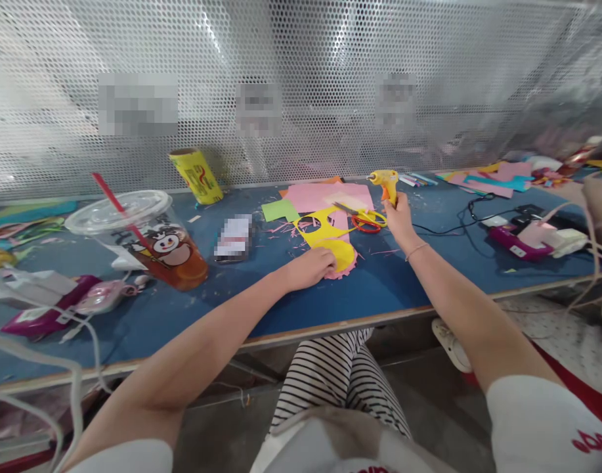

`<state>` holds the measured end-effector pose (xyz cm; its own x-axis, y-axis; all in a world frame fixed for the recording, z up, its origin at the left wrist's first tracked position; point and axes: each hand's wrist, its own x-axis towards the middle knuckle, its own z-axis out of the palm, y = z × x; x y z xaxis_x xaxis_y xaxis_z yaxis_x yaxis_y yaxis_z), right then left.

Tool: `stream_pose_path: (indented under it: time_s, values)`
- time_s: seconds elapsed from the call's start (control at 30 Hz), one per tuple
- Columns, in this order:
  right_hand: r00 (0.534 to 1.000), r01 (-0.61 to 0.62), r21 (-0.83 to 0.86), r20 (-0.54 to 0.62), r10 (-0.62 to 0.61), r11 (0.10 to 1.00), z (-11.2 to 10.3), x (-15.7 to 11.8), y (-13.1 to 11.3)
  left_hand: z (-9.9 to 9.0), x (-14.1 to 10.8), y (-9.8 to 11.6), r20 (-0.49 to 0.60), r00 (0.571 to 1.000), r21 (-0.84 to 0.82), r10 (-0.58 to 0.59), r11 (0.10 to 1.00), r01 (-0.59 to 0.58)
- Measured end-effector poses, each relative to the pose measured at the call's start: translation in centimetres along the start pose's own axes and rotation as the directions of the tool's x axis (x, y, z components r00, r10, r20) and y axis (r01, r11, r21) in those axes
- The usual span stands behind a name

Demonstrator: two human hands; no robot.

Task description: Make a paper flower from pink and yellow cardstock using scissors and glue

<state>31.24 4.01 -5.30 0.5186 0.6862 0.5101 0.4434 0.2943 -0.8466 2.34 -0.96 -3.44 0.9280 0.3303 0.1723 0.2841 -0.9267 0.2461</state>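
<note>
My right hand (399, 215) is wrapped around the handle of a yellow hot glue gun (390, 180), raised above the table with its nozzle pointing left. My left hand (313, 267) lies low on the table, its curled fingers gripping the left edge of a yellow paper circle (344, 255). Pink fringed paper (350, 268) shows under that circle's edge. Just behind lies a yellow paper sheet (330, 221) with round holes cut out. Scissors (362, 211) with yellow handles and a red-handled pair (367, 226) rest beside it, near my right hand.
Pink paper sheets (325, 196) and a green piece (279, 210) lie behind. A phone (233, 238), a tilted drink cup (167, 253) and a yellow can (197, 176) stand left. Purple power strips (520, 243) and cables lie at both sides. Someone's arm (601, 203) shows far right.
</note>
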Motion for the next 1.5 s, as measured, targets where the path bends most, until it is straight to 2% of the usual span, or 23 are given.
stream_pose_path:
  time_s: [0.13, 0.23, 0.3, 0.4, 0.5, 0.57, 0.7, 0.73, 0.8, 0.9, 1.0, 1.07, 1.1, 1.17, 1.27, 1.5]
  values:
    - [1.0, 0.004, 0.021, 0.004, -0.004, 1.0, 0.1, 0.1, 0.4, 0.0, 0.0, 0.1, 0.015, 0.993, -0.036, -0.115, 0.993, 0.115]
    - [1.0, 0.008, 0.011, 0.003, -0.008, 1.0, 0.2, 0.2, 0.6, -0.1, 0.1, 0.1, 0.008, 0.976, -0.15, -0.219, 0.964, 0.218]
    - [1.0, 0.003, 0.001, 0.0, -0.003, 1.0, 0.2, 0.1, 0.6, -0.1, 0.1, 0.1, -0.029, 0.962, -0.228, -0.27, 0.939, 0.257]
    - [1.0, 0.008, -0.007, 0.0, -0.008, 1.0, 0.1, 0.1, 0.4, -0.4, 0.2, -0.1, -0.149, 0.923, -0.271, -0.355, 0.912, 0.307]
    - [1.0, 0.007, 0.011, 0.001, -0.007, 1.0, 0.0, 0.1, 0.3, -1.4, -0.2, -1.2, -0.315, 0.856, -0.209, -0.41, 0.91, 0.358]
    - [1.0, -0.003, 0.024, 0.002, 0.002, 1.0, -0.1, 0.1, 0.2, -2.3, -0.9, -2.4, -0.413, 0.792, -0.124, -0.449, 0.889, 0.44]
    - [1.0, -0.011, 0.028, 0.007, 0.01, 1.0, -0.2, 0.1, 0.1, -3.9, -2.8, -4.6, -0.561, 0.628, 0.068, -0.539, 0.726, 0.684]
    - [1.0, -0.008, 0.028, 0.006, 0.008, 1.0, -0.2, 0.1, 0.1, -4.1, -3.1, -4.9, -0.578, 0.612, 0.108, -0.54, 0.693, 0.713]
    - [1.0, 0.002, 0.027, 0.003, -0.002, 1.0, -0.2, 0.1, 0.2, -4.1, -3.3, -5.3, -0.526, 0.662, 0.172, -0.534, 0.695, 0.698]
    - [1.0, 0.021, 0.031, 0.003, -0.021, 0.999, -0.2, 0.2, 0.4, -3.7, -2.7, -5.1, -0.377, 0.788, 0.168, -0.487, 0.801, 0.575]
    - [0.999, 0.033, 0.042, -0.003, -0.033, 0.999, -0.1, 0.2, 0.4, -3.1, -2.1, -4.1, -0.256, 0.92, 0.066, -0.296, 0.944, 0.322]
    - [0.999, 0.033, 0.04, -0.003, -0.033, 0.999, -0.2, 0.2, 0.3, -2.8, -2.0, -3.2, -0.169, 0.978, -0.019, -0.119, 0.993, 0.118]
    - [1.0, 0.027, 0.033, 0.001, -0.027, 0.999, -0.2, 0.1, 0.3, -2.7, -2.1, -2.7, -0.128, 0.99, -0.05, -0.062, 0.997, 0.056]
    - [1.0, 0.006, 0.015, 0.006, -0.006, 1.0, -0.3, 0.0, 0.1, -2.6, -2.2, -1.9, -0.022, 1.0, -0.072, -0.011, 0.997, 0.01]
    - [0.999, -0.034, -0.005, 0.005, 0.034, 0.999, -0.4, 0.2, 0.1, -2.5, -2.3, -1.1, 0.057, 0.998, -0.066, -0.032, 0.997, 0.036]
    - [0.992, -0.117, 0.088, -0.027, 0.12, 0.989, -0.3, 0.8, 0.8, -1.2, -1.4, -1.5, -0.029, 0.999, -0.066, -0.02, 0.998, 0.018]
